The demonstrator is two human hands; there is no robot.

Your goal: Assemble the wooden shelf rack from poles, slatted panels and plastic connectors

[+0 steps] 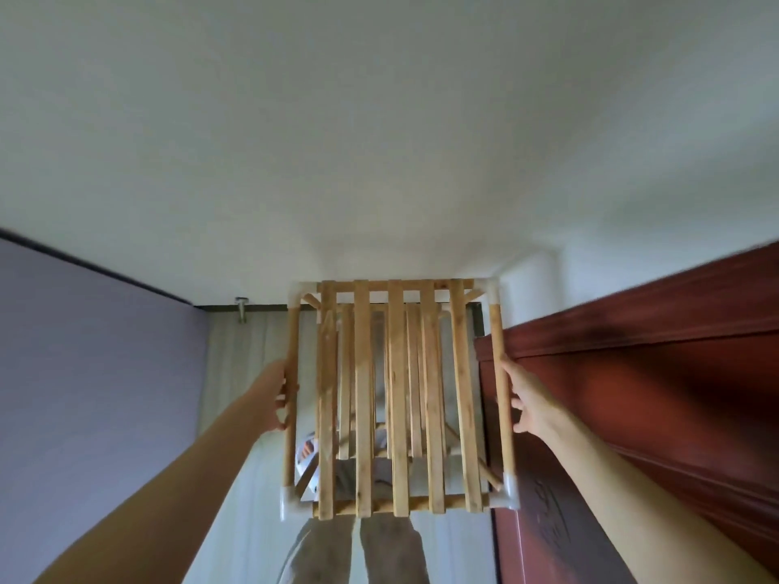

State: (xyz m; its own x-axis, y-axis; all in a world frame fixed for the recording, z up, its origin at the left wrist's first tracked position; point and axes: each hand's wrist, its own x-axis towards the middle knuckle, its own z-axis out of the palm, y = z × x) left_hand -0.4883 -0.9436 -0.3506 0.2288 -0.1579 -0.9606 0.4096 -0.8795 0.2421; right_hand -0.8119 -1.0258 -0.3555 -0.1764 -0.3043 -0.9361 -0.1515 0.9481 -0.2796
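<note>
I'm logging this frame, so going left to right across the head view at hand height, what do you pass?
Lilac wall → left hand gripping the rack's left wooden pole → pale wooden slatted panel → right wooden pole held by the right hand → dark red wooden door.

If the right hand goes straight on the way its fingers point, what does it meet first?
The right hand points inward across the rack; past the pole it grips, the nearest slat comes first, though depth is unclear.
</note>
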